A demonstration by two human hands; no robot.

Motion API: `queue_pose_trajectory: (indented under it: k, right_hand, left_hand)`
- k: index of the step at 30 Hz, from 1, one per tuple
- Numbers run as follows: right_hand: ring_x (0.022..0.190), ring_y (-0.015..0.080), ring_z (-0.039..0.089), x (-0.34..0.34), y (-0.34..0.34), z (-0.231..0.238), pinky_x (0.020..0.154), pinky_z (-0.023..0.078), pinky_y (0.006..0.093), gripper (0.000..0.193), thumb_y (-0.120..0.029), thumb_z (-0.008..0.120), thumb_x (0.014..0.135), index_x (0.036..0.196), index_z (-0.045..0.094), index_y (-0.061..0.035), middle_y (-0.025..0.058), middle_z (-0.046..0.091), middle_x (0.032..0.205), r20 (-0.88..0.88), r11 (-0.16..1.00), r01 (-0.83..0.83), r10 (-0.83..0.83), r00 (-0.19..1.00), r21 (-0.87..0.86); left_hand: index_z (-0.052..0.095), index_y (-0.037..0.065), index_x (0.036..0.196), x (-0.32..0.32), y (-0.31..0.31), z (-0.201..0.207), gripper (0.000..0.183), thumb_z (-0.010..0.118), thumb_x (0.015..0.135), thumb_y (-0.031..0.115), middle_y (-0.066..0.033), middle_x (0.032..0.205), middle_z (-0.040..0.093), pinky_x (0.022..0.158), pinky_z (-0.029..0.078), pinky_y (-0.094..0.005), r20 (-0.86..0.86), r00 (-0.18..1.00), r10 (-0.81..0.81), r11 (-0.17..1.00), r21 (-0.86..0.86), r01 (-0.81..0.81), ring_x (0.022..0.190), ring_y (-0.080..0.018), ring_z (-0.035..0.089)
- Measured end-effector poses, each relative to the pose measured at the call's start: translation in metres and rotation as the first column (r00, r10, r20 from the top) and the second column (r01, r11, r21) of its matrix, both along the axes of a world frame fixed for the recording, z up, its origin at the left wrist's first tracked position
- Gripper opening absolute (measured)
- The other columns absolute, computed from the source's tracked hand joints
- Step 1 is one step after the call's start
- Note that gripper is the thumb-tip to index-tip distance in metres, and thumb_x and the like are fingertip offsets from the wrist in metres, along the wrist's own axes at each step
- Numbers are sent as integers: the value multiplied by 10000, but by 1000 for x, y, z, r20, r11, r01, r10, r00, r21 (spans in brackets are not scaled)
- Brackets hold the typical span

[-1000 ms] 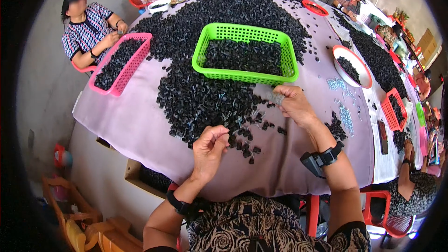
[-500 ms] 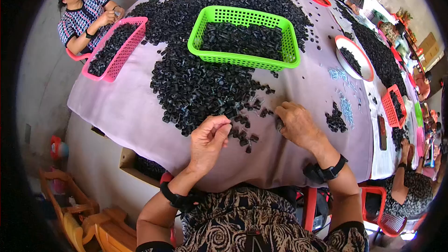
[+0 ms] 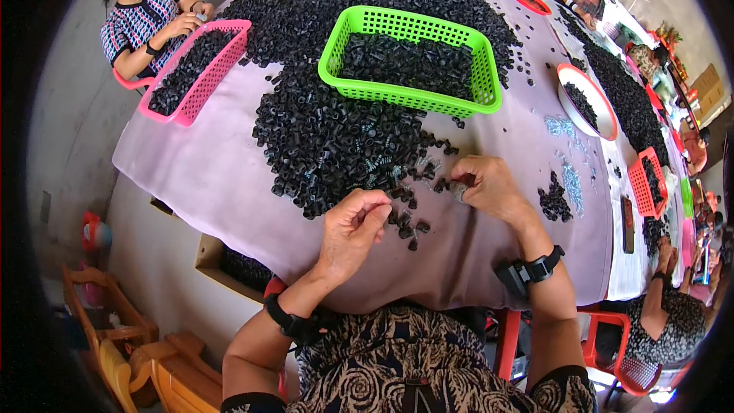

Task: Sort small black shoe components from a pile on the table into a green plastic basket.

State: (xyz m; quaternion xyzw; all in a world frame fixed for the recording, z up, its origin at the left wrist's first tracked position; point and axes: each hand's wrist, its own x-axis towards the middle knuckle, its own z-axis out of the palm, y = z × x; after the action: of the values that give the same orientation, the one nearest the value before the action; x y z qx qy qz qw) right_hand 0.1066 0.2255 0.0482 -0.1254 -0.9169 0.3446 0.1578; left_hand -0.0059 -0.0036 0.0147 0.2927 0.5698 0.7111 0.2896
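Note:
My left hand [image 3: 353,233] is closed in a pinch at the near edge of a pile of small black plastic parts [image 3: 336,145]; whatever its fingertips hold is too small to make out. My right hand [image 3: 493,191] bends its fingers down over the cloth, next to a few loose black parts [image 3: 441,184]. Something grey shows at its fingertips, and I cannot tell what it is. Between the hands lie several black pieces [image 3: 405,223] and some small metal springs [image 3: 428,166]. Beyond the pile stands a green basket [image 3: 417,99] of black parts.
A pink basket [image 3: 206,84] stands at the left, near a seated person [image 3: 157,19]. To the right are a red-rimmed white bowl [image 3: 609,118], scattered springs [image 3: 572,180], a small heap of black parts [image 3: 554,200] and a red basket [image 3: 641,187]. Other people sit around the cloth-covered table.
The view has shifted slightly. My right hand has turned, with its thumb and fingers now more visible. My left hand stays pinched in nearly the same place.

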Motion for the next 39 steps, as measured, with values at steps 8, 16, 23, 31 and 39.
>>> queue_pose_trajectory:
  k: [8,16,23,31,39]
  right_hand:
    - [623,215,563,0,-28,22,581,462,314,231,87,580,651,861,584,-7,104,567,743,-10,997,-53,52,999,-54]
    - [836,303,581,-9,-69,5,668,494,397,361,10,661,613,955,592,-81,98,514,843,101,884,-435,424,900,169]
    - [795,296,602,-7,-22,1,674,500,351,344,111,608,639,946,603,-43,123,577,841,24,974,-220,218,976,62]
    - [829,88,589,4,-4,0,730,484,239,279,140,561,726,960,624,1,30,644,887,-89,944,-104,80,993,-313]
    - [755,334,586,-1,-30,14,666,492,377,255,75,603,645,881,599,-20,132,555,817,106,952,-202,182,978,231]
  left_hand:
    - [604,2,1013,-13,0,1,112,561,925,57,-1,767,549,542,458,-215,30,989,143,987,71,-145,621,-62,506]
    - [606,0,1014,-12,0,-3,115,559,926,58,0,753,544,537,451,-217,77,989,127,985,108,-135,620,-66,503]
    - [616,-4,1000,-11,0,-1,108,562,918,41,1,758,556,525,454,-211,86,990,113,991,60,-119,617,-56,504]
    - [622,1,981,-10,2,-3,94,568,912,35,9,744,553,511,450,-205,65,990,123,991,40,-126,603,-51,503]
    - [622,7,977,-4,1,-2,87,574,908,31,15,745,553,527,446,-194,54,994,90,996,18,-92,611,-45,509]
